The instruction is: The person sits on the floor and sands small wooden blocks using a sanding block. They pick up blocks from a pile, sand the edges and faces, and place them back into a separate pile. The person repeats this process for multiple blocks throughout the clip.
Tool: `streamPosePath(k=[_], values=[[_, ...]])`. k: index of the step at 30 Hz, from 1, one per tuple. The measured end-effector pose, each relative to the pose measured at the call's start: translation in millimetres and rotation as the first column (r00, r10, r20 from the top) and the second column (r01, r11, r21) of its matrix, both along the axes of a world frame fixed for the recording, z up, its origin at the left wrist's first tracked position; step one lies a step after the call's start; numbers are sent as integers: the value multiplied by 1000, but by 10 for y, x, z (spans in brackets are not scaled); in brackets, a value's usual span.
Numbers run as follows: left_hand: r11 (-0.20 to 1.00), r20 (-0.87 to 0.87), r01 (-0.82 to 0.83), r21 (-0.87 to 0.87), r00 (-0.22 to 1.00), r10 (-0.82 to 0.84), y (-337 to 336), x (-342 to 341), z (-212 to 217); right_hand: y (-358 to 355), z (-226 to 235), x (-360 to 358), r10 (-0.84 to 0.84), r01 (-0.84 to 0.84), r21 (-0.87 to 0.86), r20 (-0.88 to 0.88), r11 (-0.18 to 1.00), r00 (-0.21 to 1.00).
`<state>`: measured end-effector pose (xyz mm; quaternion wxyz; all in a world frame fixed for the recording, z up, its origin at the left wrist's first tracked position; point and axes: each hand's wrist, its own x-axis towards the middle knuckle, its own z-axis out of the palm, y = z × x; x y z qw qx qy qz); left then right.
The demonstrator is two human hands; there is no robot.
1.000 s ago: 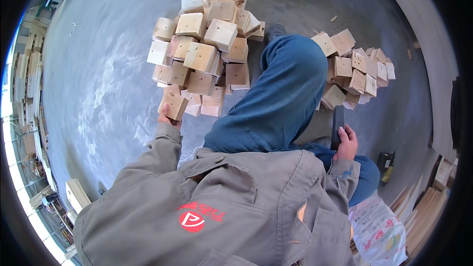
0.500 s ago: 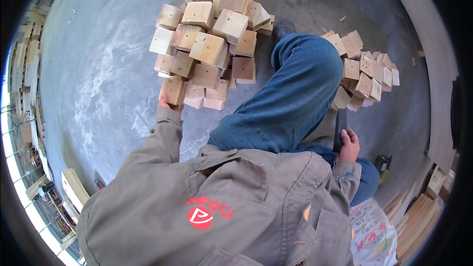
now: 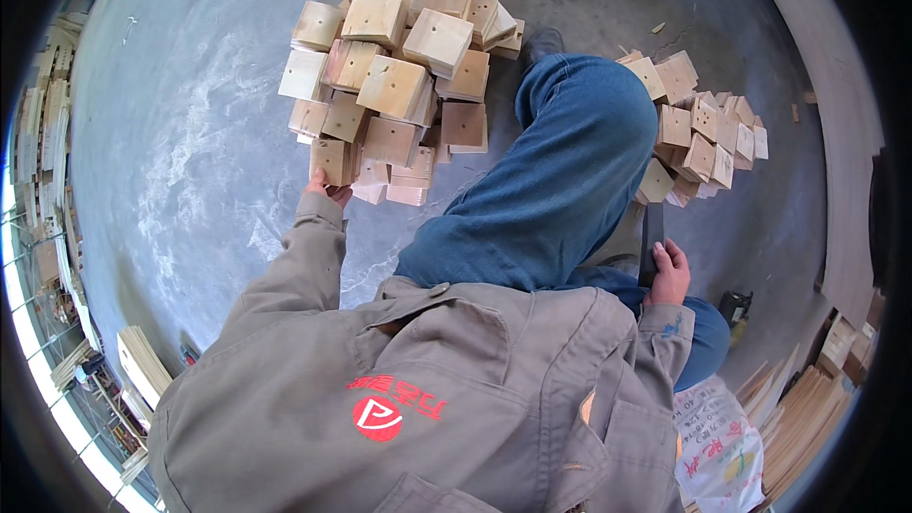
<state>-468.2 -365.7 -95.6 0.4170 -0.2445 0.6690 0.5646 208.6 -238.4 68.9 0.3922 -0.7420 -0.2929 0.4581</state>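
Observation:
At the near left corner of a large heap of square wooden blocks (image 3: 389, 84), my left hand (image 3: 328, 192) has its fingers and thumb around the near edge of one wooden block (image 3: 329, 160). That block rests against its neighbours, and many blocks show a small hole in the face. By my right thigh, my right hand (image 3: 669, 272) is closed around a dark flat bar (image 3: 653, 233). Its far end points toward a smaller heap of wooden blocks (image 3: 701, 141); what kind of tool it is, I cannot tell.
My bent leg (image 3: 546, 180) in blue jeans lies between the two heaps. A white printed sack (image 3: 719, 446) and wooden strips (image 3: 807, 427) are at the lower right. Stacked boards (image 3: 142, 366) stand at the lower left. A small dark object (image 3: 734, 308) sits on the floor.
The view has shifted slightly, so the heaps sit a little higher and further left. The block at my left hand looks more squared to the heap. My right hand keeps its hold.

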Motion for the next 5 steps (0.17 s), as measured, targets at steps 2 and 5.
streamPosePath(k=[2,5], values=[[1000,1,20,5,1000,-20,21,37,64,6,5,-12,0,0,6,0,1000,1000],[997,0,74,-16,997,-74,15,4,80,16,10,-37,6,-6,11,-5,1000,1000]])
